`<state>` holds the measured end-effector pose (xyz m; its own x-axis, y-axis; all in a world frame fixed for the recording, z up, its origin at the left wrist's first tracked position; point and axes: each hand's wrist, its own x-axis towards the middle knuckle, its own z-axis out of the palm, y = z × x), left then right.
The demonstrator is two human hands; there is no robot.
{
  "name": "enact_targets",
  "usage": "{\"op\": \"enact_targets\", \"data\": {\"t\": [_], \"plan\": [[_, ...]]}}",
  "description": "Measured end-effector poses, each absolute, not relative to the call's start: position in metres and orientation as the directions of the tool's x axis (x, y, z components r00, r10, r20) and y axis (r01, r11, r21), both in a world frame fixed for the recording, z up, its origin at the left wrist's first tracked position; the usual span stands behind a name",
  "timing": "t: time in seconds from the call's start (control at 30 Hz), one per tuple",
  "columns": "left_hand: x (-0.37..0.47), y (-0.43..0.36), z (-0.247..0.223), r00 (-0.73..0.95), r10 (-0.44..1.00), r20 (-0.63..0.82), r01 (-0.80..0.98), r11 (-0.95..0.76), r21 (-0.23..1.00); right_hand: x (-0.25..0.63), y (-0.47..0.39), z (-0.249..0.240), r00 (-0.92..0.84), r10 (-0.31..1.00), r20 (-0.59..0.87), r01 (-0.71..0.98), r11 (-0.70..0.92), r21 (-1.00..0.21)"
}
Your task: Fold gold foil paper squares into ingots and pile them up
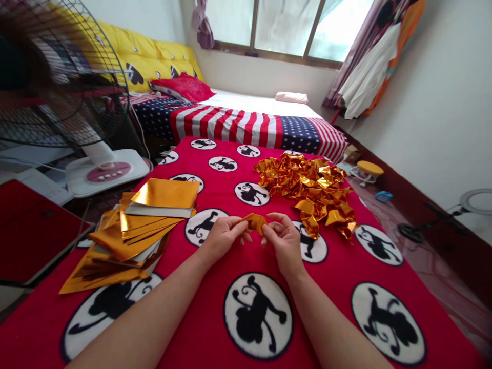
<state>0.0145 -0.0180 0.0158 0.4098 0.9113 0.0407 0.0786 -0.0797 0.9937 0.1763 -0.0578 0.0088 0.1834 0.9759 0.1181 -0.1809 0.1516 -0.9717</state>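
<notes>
On the surface [334, 277], the cloth [203, 328] looks matt and soft. By the left edge, stacked sheets [165, 193] seem smooth, glossy metallic paper; near the far right corner, folded pieces [303, 174] have the same shine, but creased.

I found room over the red monkey-print cloth [253, 259] between the left forearm [163, 307] and the right forearm [323, 320]. Forward exit there was barred by the folded foil piece [254, 221] pinched between the left hand [223, 236] and right hand [282, 238]. Beyond, a lane ran toward the bed [246, 125]. The gold foil sheets [132, 236] obstructed its left side, the heap of crumpled foil pieces [303, 179] its right. Past the sheets, the fan base [107, 171] stood just off the cloth.
</notes>
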Motion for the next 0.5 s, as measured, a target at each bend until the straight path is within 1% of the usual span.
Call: {"op": "enact_targets", "data": {"t": [0.1,0.2,0.3,0.4,0.43,0.5], "plan": [[0.017,-0.019,0.014,0.41,0.912,-0.015,0.058,-0.01,0.998,0.179,-0.058,0.008,0.167,0.981,0.099,-0.21,0.133,-0.969],[0.016,-0.019,0.011,0.408,0.912,-0.046,0.083,0.013,0.996,0.183,-0.057,0.005,0.153,0.985,0.083,-0.213,0.115,-0.97],[0.009,-0.014,0.006,0.327,0.944,-0.035,0.065,0.015,0.998,0.189,-0.056,0.003,0.199,0.979,0.05,-0.264,0.103,-0.959],[0.002,-0.01,0.004,0.18,0.983,0.042,0.045,-0.051,0.998,0.195,-0.054,0.005,0.252,0.968,-0.023,-0.351,0.069,-0.934],[0.001,-0.01,0.004,0.153,0.984,0.095,0.059,-0.105,0.993,0.197,-0.053,0.006,0.246,0.968,-0.05,-0.37,0.046,-0.928],[0.002,-0.012,0.007,0.17,0.956,0.237,0.119,-0.259,0.959,0.199,-0.052,0.008,0.21,0.973,-0.094,-0.385,-0.006,-0.923]]}}
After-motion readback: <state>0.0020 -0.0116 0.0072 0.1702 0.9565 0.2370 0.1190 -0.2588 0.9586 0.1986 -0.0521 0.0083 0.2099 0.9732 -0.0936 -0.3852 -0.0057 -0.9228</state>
